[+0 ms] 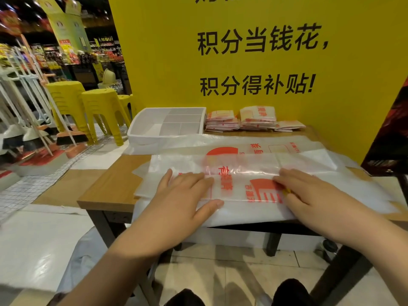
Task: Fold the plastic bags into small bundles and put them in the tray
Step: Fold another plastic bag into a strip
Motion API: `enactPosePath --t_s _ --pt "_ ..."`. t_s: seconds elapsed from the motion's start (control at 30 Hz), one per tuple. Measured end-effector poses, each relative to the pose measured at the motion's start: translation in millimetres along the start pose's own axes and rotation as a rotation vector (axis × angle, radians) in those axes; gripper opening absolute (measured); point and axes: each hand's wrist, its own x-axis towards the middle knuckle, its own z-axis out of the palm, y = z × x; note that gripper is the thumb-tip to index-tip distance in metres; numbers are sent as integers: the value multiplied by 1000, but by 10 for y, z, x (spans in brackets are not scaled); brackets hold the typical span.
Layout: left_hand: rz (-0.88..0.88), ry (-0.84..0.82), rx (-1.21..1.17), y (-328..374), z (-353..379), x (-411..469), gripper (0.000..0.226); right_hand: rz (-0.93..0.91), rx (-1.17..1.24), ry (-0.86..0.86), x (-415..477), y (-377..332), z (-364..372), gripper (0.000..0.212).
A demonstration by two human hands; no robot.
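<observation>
Your left hand [185,192] lies flat on the folded plastic bag [238,186], fingers straight and a little spread, thumb out toward the front edge of the wooden table [110,186]. Your right hand [313,195] rests on the same bag just to the right, fingers stretched toward the left hand; it grasps nothing that you can see, though the blur hides its thumb tip. Both palms press down, neither hand clenched.

That bag is translucent white with red print. It sits at the table's front edge, and its lower flap hangs over that edge. Behind it a second bag [242,149] of the same print lies spread flat across the middle of the table, reaching nearly from the left edge to the right.

At the far left corner stands the white divided tray [141,133], just behind the second bag. Right of it, along the far edge, sit stacks of folded bundles [223,122], close against the yellow printed board [165,62].

Off the table to the left stand yellow plastic stools [99,104] and a rack of brooms [68,138].
</observation>
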Motion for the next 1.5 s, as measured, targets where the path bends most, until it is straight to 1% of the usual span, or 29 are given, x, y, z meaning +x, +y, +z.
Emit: enactPosePath --t_s 0.03,0.13,0.2,0.3,0.43,0.5,0.57,0.63,0.7,0.8,0.87,0.93,1.0,1.1,1.23,1.37,1.5 --pt "12 18 17 11 -29 -7 75 -36 2 -10 -18 -32 -8 53" --pt "52 18 88 27 -121 -4 67 -144 -6 -51 -45 -121 -21 74" --pt "59 0 91 35 -213 27 56 -174 -31 -6 0 -109 -37 76" --pt "40 -76 78 10 -406 116 47 -177 -75 32 96 -112 -139 70" --pt "26 -139 115 -107 -655 354 36 -171 -135 -42 319 -152 -397 47" --pt "28 -80 84 -187 -689 496 35 -154 -148 -17 468 -142 -492 40" --pt "30 35 18 -268 -667 613 35 -134 -187 79 611 -126 -520 37" --pt "26 121 14 -312 -607 691 37 -103 -281 189 726 -125 -480 39" --pt "-3 156 52 -327 -515 737 41 -84 -339 252 815 -129 -380 43" --pt "-53 164 109 -358 -340 761 43 -69 -285 265 873 -109 -203 44" --pt "-67 104 129 -364 -238 757 50 -56 -243 242 889 -82 -96 49" --pt "-106 -4 87 -325 -178 738 54 -49 -228 200 902 -70 -15 55" --pt "-112 -69 63 -259 -156 716 53 -63 -207 164 905 -76 34 51" --pt "-90 -114 -23 -119 -144 669 54 -117 -161 148 887 -150 80 43" --pt "-60 -178 -89 60 -71 613 57 -201 -78 75 848 -344 205 50" --pt "-103 -239 -72 93 34 574 57 -151 -40 -58 809 -357 310 53" --pt "-137 -278 -48 46 50 576 57 -103 -83 -104 816 -341 307 57"
